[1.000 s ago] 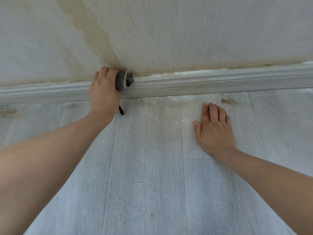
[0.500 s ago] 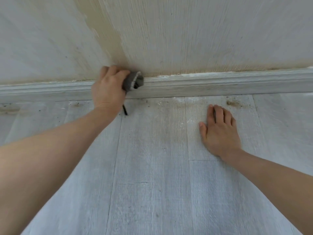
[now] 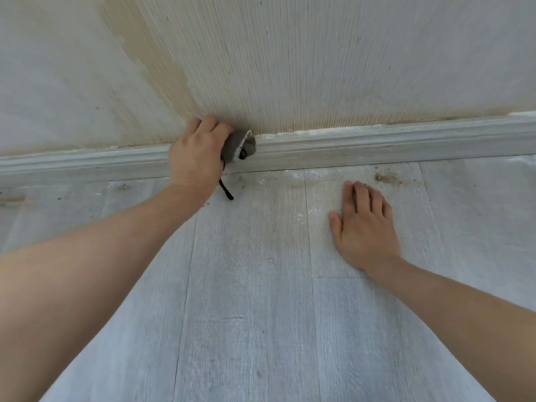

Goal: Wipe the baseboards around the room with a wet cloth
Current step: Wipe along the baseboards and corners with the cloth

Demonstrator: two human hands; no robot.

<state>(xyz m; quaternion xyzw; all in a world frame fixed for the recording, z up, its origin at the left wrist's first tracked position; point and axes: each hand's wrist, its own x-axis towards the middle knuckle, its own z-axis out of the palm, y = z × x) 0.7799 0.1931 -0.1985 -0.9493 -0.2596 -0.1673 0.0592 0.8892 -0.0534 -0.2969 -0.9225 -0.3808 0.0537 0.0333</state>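
Note:
A grey-white moulded baseboard runs along the foot of the wall from left to right. My left hand grips a bunched grey cloth and presses it against the top of the baseboard. A thin black strand hangs from under that hand onto the floor. My right hand lies flat on the floor, palm down with fingers apart, a short way in front of the baseboard and to the right of the cloth.
The wall has ribbed pale wallpaper with a yellowish stained band. The grey wood-look plank floor shows white dust and a brown dirt spot near the baseboard, beyond my right hand.
My left hand has slid the cloth a little to the right along the baseboard. My right hand has stayed flat on the floor.

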